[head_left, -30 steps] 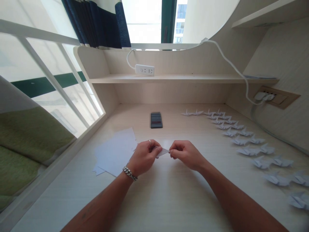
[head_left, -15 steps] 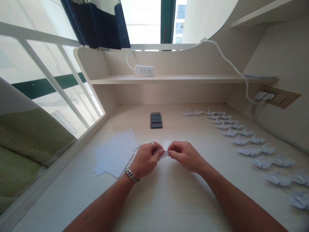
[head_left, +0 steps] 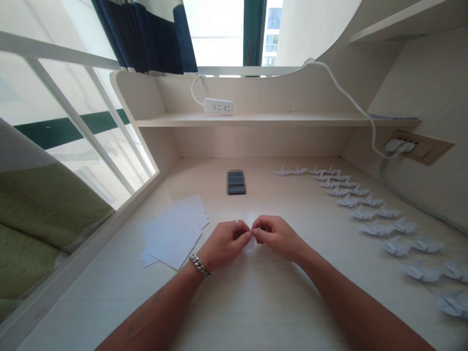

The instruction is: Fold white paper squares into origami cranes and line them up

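Head view: where are the two hands?

Close together above the middle of the pale desk (head_left: 234, 312), the left hand (head_left: 224, 246) and the right hand (head_left: 280, 238) almost fingertip to fingertip. Whether they actually touch, I can't tell.

And the fingers?

On the left, thumb and forefinger are pinched on a small piece of folded white paper (head_left: 249, 245). The right thumb and forefinger are also drawn together at its edge, gripping it from the other side.

So where is the paper exactly?

Between the fingertips, with a pale bit showing just below them. The rest is hidden, so I can't make out its shape.

What's the left one wearing?

A ring (head_left: 237, 224) on one finger and a chunky chain bracelet (head_left: 200, 266) at the wrist.

Anything lying near it?

Loose white sheets (head_left: 173, 234), overlapping and fanned out flat, just beside the left hand. A dark rectangular object (head_left: 236, 183), its surface pixelated, lies beyond both hands.

And over to the right?

Folded paper cranes (head_left: 369, 213), mostly in pairs, in a line from the back of the desk toward the near right corner, well apart from the right hand.
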A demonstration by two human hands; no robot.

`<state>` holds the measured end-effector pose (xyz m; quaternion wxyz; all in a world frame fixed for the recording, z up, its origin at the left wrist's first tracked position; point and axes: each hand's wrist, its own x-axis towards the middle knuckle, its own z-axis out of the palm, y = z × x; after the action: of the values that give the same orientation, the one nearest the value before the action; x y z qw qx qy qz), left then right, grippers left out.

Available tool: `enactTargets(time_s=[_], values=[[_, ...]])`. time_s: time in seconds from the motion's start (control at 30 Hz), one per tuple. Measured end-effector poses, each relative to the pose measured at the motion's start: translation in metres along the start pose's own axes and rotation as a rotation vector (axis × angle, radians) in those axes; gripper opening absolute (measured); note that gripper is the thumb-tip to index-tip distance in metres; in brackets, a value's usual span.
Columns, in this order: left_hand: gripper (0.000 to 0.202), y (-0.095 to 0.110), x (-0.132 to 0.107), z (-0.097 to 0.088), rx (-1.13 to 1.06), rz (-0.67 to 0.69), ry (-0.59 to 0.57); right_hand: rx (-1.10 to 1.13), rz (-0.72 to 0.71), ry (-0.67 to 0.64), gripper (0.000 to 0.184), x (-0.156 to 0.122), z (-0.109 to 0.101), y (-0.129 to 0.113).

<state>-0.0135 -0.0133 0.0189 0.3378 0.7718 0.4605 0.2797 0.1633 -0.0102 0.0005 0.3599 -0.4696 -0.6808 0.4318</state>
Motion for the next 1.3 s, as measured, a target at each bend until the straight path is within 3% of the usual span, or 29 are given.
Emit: enactTargets(time_s=[0.17, 0.37, 0.5, 0.6, 0.73, 0.87, 1.0, 1.13, 1.3], values=[[0.018, 0.001, -0.001, -0.007, -0.002, -0.005, -0.039, 0.091, 0.034, -0.082, 0.013, 0.0, -0.011, 0.0], [0.015, -0.013, 0.001, -0.013, -0.11, -0.049, 0.0, 0.199, 0.048, 0.083, 0.017, 0.004, -0.027, 0.003], [0.023, -0.01, 0.003, -0.003, -0.251, -0.068, -0.044, 0.066, 0.005, 0.045, 0.015, 0.002, -0.016, 0.0], [0.025, -0.005, 0.002, 0.002, -0.236, -0.1, -0.083, -0.099, -0.027, 0.003, 0.015, -0.002, -0.009, -0.005], [0.02, -0.006, 0.0, -0.002, -0.178, -0.094, -0.101, -0.196, -0.039, -0.028, 0.013, -0.004, -0.019, -0.005], [0.02, -0.014, 0.003, -0.007, -0.254, -0.102, -0.065, -0.093, -0.006, 0.004, 0.011, -0.001, -0.032, 0.001], [0.023, -0.014, 0.004, -0.004, -0.371, -0.122, 0.004, 0.121, -0.007, 0.026, 0.015, 0.002, -0.024, 0.004], [0.024, -0.009, 0.003, -0.001, -0.417, -0.109, -0.024, 0.197, -0.008, -0.014, 0.022, 0.004, -0.009, 0.006], [0.024, -0.009, 0.001, -0.002, -0.379, -0.013, -0.116, 0.233, 0.037, 0.035, 0.023, 0.006, -0.011, 0.009]])
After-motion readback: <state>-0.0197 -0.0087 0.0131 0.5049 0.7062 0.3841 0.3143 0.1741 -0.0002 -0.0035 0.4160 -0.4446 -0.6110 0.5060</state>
